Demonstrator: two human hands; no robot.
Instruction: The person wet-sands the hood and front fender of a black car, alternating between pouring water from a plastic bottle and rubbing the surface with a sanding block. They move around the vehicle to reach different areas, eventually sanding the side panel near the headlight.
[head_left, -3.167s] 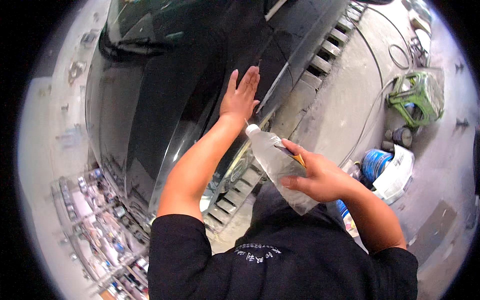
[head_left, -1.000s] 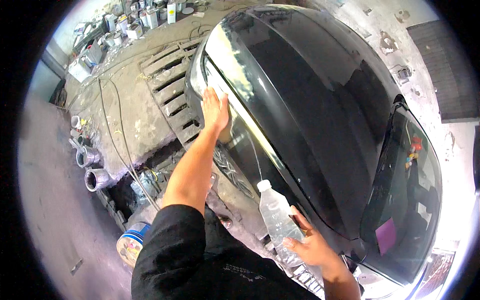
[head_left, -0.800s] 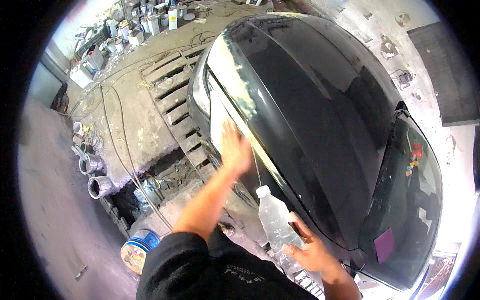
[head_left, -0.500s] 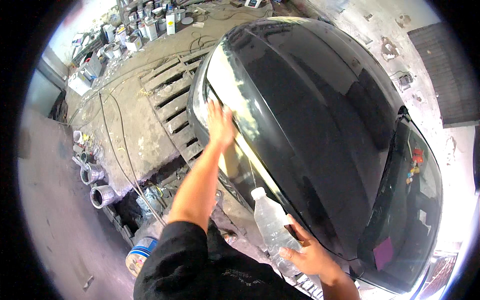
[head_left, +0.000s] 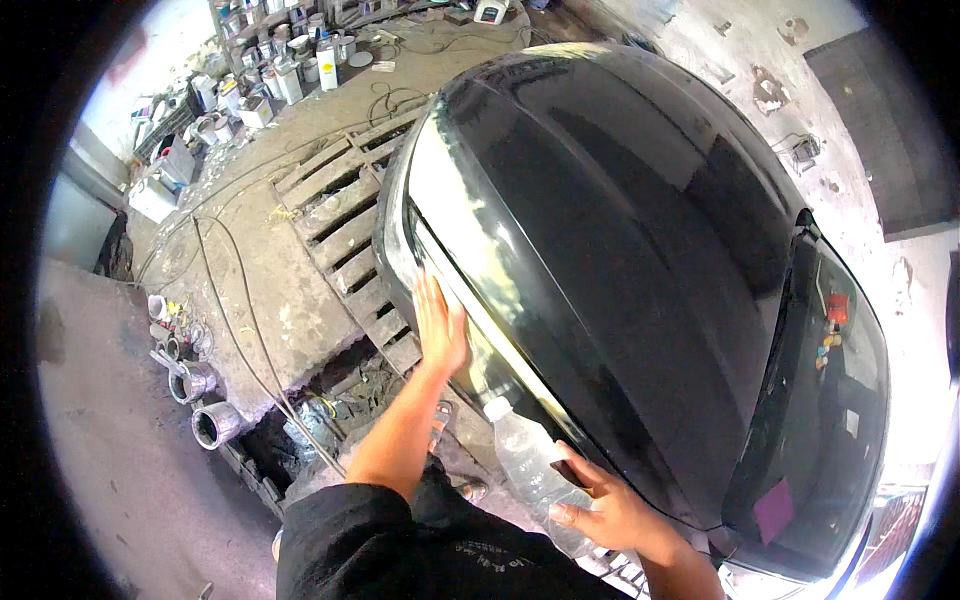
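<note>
Black car (head_left: 620, 250) fills the middle and right ahead of you, its long axis running from the windscreen (head_left: 820, 420) at right to the nose at left, angled slightly far. Your black shirt (head_left: 365, 545) carries pale lettering (head_left: 485, 555), too small to read. Cans (head_left: 287, 85) crowd the far left, contents hidden from you. A clear bottle (head_left: 522, 455) sits in your right grip (head_left: 605, 510), curled around it, white cap (head_left: 497, 408) tilted toward far left, fill level unclear. Your left grip (head_left: 440, 330) lies flat, wide, against the car's left edge.

Stained concrete floor (head_left: 290, 300), looping hoses (head_left: 318, 445), silvery cans (head_left: 234, 420), white canister (head_left: 152, 199), clustered containers (head_left: 288, 82)
</note>
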